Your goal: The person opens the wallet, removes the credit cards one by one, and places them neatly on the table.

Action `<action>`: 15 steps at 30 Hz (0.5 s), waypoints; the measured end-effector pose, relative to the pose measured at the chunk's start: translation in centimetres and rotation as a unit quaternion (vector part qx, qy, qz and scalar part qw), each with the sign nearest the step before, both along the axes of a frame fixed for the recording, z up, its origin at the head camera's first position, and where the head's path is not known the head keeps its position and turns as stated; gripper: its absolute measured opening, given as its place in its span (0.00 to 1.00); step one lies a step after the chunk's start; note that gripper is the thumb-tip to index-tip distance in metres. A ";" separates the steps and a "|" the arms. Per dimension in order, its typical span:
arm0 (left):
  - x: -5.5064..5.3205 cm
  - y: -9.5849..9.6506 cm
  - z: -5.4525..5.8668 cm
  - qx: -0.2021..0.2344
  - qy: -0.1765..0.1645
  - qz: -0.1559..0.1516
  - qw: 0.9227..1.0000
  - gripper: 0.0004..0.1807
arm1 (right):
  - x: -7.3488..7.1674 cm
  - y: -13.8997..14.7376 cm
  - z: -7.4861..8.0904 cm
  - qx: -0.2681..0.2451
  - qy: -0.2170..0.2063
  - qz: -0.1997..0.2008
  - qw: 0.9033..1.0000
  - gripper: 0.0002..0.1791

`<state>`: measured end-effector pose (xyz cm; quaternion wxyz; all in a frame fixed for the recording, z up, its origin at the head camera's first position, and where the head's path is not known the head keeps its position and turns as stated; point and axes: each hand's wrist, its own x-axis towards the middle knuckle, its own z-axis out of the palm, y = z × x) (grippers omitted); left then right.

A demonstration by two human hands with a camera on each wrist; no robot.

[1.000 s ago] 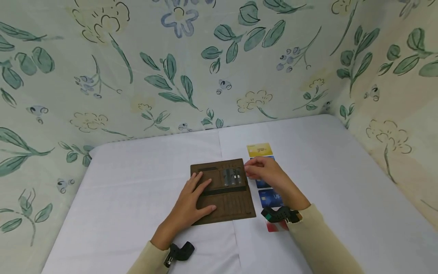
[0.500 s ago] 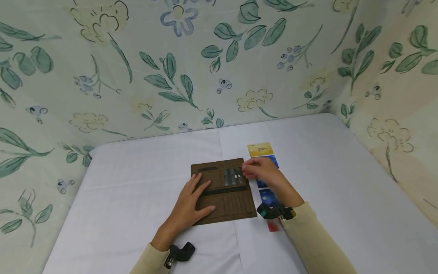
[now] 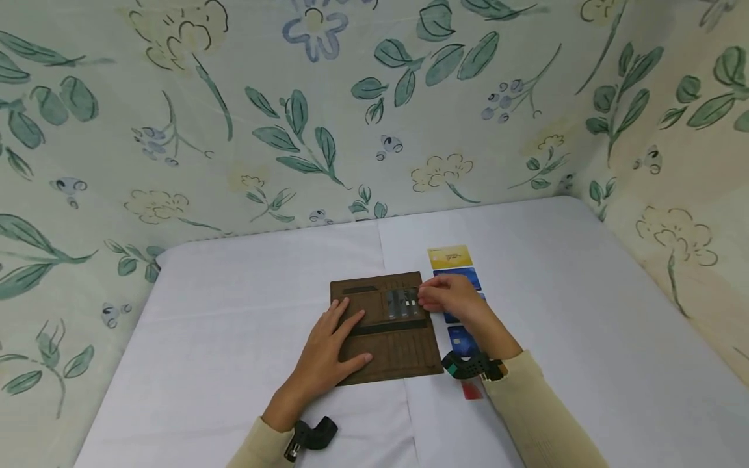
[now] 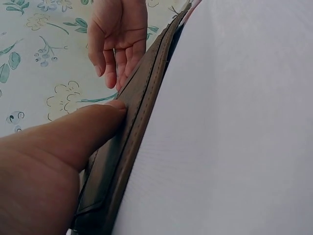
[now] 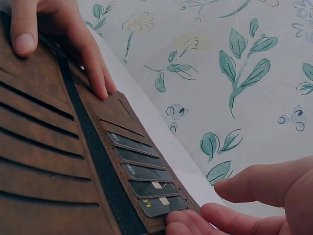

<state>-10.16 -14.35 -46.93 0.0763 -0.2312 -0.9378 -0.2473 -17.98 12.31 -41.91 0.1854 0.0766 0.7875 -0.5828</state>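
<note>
An open brown wallet (image 3: 380,367) lies on the white cloth. Several dark bank cards (image 5: 146,171) sit in a row of its slots, and the lowest one juts out furthest. My left hand (image 3: 318,348) rests spread on the wallet's left part, thumb on the near half. At the right edge, my right hand (image 3: 459,302) has its fingertips (image 5: 181,223) right at the lowest card's outer edge. Its thumb stands apart from the fingers in the right wrist view. Empty slots (image 5: 39,147) line the wallet's other half.
Right of the wallet is a column of cards: a yellow card (image 3: 449,257), a blue card (image 3: 476,279), more blue ones partly under my right hand, and a red card (image 3: 471,390) partly behind the right wrist camera (image 3: 468,366). A floral cloth wall (image 3: 328,130) rises behind the table.
My right hand has shifted slightly left onto the wallet's right edge and stays there. More of the blue cards shows beside it. The left hand keeps its place.
</note>
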 end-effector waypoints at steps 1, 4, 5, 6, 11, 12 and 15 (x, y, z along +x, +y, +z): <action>0.0 0.0 0.0 -0.001 0.000 0.001 1.000 0.41 | 0.0 0.0 0.0 -0.005 -0.003 -0.005 1.000 0.14; 0.0 0.0 0.0 0.001 0.001 0.001 1.000 0.40 | 0.1 -0.1 -0.1 -0.012 -0.009 -0.015 1.000 0.14; 0.1 0.0 0.1 0.005 0.000 0.001 1.000 0.40 | 0.2 -0.1 -0.2 -0.012 -0.011 -0.018 1.000 0.14; 0.1 0.0 0.1 0.009 -0.002 0.000 1.000 0.40 | 0.2 -0.1 -0.2 -0.015 -0.013 -0.019 1.000 0.14; 0.1 -0.1 -0.1 0.020 -0.009 0.002 1.000 0.40 | 0.4 -0.1 -0.2 -0.007 -0.015 -0.012 1.000 0.14; 0.0 0.0 -0.1 0.020 -0.009 0.002 1.000 0.40 | 0.4 -0.1 -0.1 -0.004 -0.015 -0.011 1.000 0.13; -0.1 0.0 -0.3 0.015 -0.002 0.000 1.000 0.40 | 0.5 -0.1 0.1 0.015 -0.015 -0.011 1.000 0.13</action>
